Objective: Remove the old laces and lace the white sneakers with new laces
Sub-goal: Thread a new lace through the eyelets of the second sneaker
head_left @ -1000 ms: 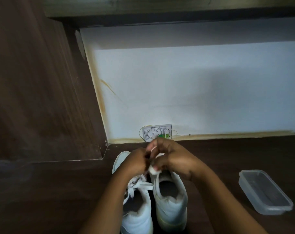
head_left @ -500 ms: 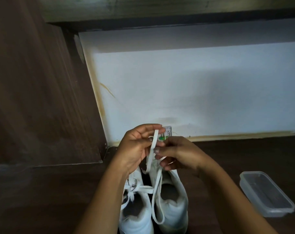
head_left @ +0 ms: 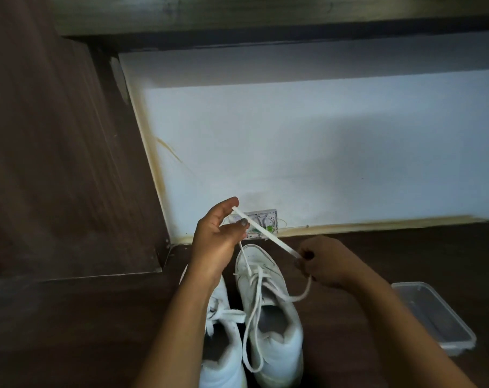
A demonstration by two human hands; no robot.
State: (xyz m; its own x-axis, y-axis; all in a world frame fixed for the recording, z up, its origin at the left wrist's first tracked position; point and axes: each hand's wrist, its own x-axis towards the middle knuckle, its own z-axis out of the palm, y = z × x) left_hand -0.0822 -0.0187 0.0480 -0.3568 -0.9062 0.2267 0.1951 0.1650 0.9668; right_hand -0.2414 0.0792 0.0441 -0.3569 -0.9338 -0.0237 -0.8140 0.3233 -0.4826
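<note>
Two white sneakers stand side by side on the dark wooden floor, toes toward the wall. The right sneaker (head_left: 268,312) has a loose white lace (head_left: 265,238) rising from its eyelets. My left hand (head_left: 218,236) pinches one part of that lace above the toe. My right hand (head_left: 324,261) grips the lace further along, so a flat stretch runs taut between both hands. A slack loop hangs down over the shoe's opening. The left sneaker (head_left: 223,340) lies partly under my left forearm, with a lace tied across its tongue.
A clear plastic container (head_left: 433,315) sits on the floor to the right. A white wall socket (head_left: 265,219) is low on the wall behind my hands. A dark wooden cabinet (head_left: 56,149) stands on the left and a shelf edge overhangs above.
My hands have moved apart: the left rose toward the wall, the right swung out to the right, drawing the lace out of the right sneaker into a taut line.
</note>
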